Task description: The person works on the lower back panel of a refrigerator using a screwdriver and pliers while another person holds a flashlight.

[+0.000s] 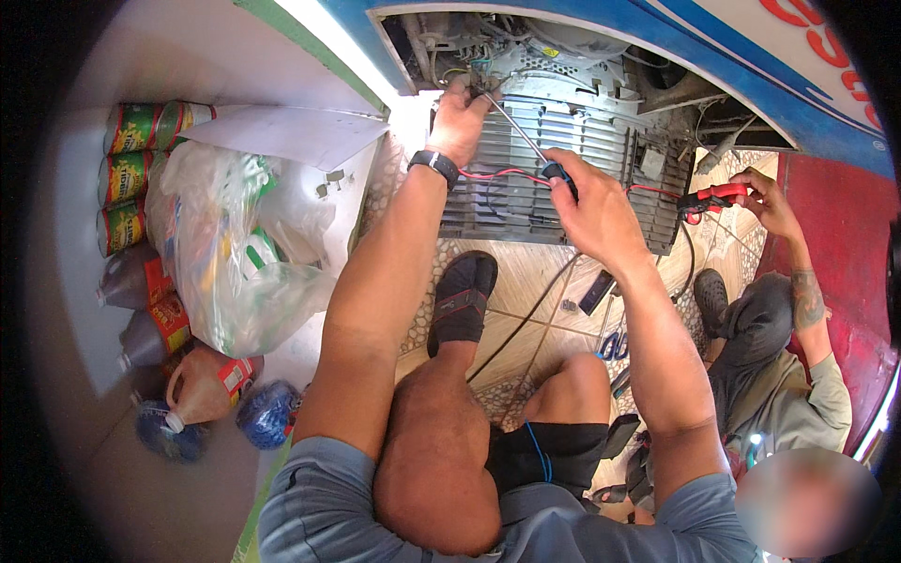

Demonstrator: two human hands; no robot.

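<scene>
Head view: left hand (458, 124) at the wiring (482, 69) inside the open machine (765, 89), can't tell if it's pinching anything. Screwdriver (514, 128) slants between, right hand (603, 208) clenched on it; I'd use light pressure so it doesn't slip.

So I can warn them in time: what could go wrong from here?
The screwdriver ends close to the left hand, so a slip might jab it. The red cable passes beneath the right hand and could snag. Wiring lies exposed by the left hand; if live, which I can't tell, a shock is possible.
</scene>
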